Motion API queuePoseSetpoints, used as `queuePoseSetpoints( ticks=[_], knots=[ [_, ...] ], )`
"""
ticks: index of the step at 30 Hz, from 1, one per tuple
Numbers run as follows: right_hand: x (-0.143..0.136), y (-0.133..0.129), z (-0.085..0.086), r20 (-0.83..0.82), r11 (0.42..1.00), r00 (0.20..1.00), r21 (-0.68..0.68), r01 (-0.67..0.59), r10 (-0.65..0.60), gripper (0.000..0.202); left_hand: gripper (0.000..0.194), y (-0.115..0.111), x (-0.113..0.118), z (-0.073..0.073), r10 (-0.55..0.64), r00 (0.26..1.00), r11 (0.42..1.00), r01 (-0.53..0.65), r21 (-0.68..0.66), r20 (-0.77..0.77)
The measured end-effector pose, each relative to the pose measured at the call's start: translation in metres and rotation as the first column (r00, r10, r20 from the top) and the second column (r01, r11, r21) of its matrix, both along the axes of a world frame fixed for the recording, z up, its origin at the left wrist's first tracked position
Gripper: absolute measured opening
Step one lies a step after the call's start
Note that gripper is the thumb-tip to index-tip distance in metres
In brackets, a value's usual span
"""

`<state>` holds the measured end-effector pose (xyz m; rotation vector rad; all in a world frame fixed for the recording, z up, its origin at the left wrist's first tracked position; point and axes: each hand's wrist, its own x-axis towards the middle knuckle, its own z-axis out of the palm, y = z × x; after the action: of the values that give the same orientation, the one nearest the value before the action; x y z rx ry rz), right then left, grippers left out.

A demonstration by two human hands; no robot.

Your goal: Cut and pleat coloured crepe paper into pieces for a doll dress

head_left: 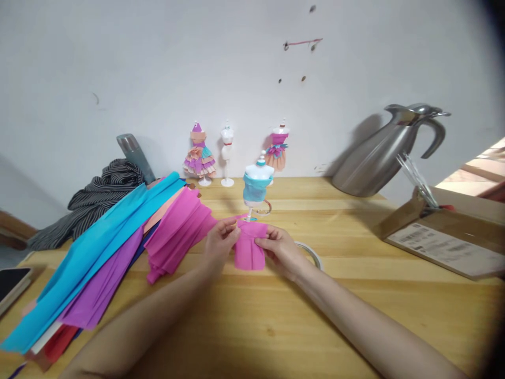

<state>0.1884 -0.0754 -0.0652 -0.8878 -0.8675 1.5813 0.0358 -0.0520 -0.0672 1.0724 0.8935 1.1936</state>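
Between my hands is a piece of pink crepe paper [250,255] with folds running down it. My left hand [221,243] pinches its upper left edge, while my right hand [284,250] grips the right edge between thumb and fingers. Just behind it stands a small white mannequin [259,171] on a thin stand, its torso wrapped in a blue band [255,188]. A larger fan of pink crepe paper [177,231] lies left of my left hand. Partly behind my right wrist is a roll of tape [311,253].
Blue crepe paper [94,247] and purple crepe paper [104,287] cover the table's left side, beside a striped cloth [106,192] and a flask [136,155]. Small dressed mannequins [200,152] line the wall. A steel jug [374,150] and a cardboard box [445,231] stand at right.
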Motion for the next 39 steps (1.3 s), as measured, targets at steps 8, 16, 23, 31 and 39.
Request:
queuePoseSetpoints(
  ticks=[8,16,23,31,39],
  knots=[
    [0.01,0.004,0.002,0.123,0.986,0.981,0.093,0.14,-0.151,0.026,0.04,-0.005,-0.004,-0.003,-0.282,0.954,0.957,0.271,-0.105,-0.102],
    [0.029,0.006,0.01,0.145,0.996,0.988,0.067,0.051,-0.061,0.033,0.02,0.027,-0.036,0.025,0.245,0.596,0.894,0.166,0.416,-0.764],
    [0.021,-0.005,0.013,0.432,0.972,0.877,0.009,-0.235,0.208,0.03,0.094,0.059,-0.081,0.016,0.44,-0.202,0.898,0.084,0.432,-0.875],
    [0.011,0.001,-0.012,0.669,0.924,0.706,0.077,-0.375,0.231,0.02,0.045,0.047,-0.069,-0.008,0.358,-0.274,0.922,0.256,0.291,-0.893],
    [-0.001,-0.012,-0.011,0.76,0.895,0.617,0.109,-0.432,0.205,0.013,0.031,0.013,-0.041,-0.003,0.352,-0.073,0.905,0.28,0.319,-0.933]
  ],
)
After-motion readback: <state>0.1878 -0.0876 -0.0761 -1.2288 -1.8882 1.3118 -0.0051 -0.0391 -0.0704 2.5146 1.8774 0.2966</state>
